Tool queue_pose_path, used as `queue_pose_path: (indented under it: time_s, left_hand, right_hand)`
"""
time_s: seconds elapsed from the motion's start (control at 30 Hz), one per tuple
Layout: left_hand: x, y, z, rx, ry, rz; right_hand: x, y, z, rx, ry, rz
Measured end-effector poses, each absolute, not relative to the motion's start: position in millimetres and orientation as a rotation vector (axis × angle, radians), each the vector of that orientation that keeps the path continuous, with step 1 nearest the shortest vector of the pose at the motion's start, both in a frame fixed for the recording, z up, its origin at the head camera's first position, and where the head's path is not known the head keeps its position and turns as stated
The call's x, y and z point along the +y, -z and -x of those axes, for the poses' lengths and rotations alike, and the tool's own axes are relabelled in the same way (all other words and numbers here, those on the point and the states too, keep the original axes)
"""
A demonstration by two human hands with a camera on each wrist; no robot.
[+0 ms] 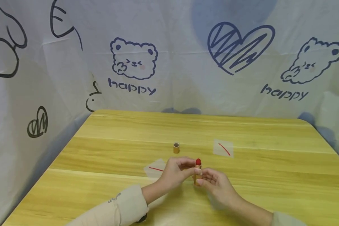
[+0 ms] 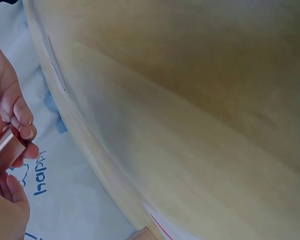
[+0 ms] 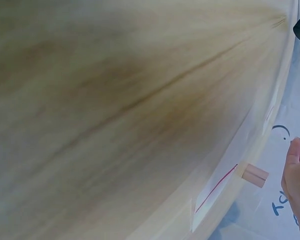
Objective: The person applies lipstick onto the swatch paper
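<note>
Both hands hold one lipstick (image 1: 198, 180) upright over the table, its red bullet raised out of the gold tube. My left hand (image 1: 173, 172) pinches the upper part of the tube, thumb in front. Lower down, the thumb and fingers of my right hand (image 1: 221, 190) grip the base. The gold lipstick cap (image 1: 176, 148) stands apart on the table, beyond the left hand, its hollow end facing up. In the left wrist view the lipstick tube (image 2: 7, 155) lies between the fingers at the left edge. The right wrist view catches the cap (image 3: 255, 175) near a hand.
A paper square with a red line (image 1: 223, 148) lies right of the cap. Another such square (image 1: 155, 169) is partly covered by the left hand. The wood-grain table (image 1: 101, 150) ends at a white cloth backdrop (image 1: 183, 75) with drawn bears and hearts.
</note>
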State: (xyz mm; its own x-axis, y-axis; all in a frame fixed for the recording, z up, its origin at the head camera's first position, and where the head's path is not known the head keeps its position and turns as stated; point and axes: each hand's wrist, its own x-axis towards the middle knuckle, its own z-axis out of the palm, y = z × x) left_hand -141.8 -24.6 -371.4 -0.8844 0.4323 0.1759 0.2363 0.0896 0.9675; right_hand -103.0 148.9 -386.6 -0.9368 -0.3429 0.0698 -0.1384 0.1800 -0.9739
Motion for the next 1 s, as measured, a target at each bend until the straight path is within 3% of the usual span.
queue_pose_path:
  time_s: [1.0]
  left_hand:
    - [-15,365,122,2.373,-2.044,-0.427]
  right_hand:
    - [143,381,97,2.402,1.839,0.329]
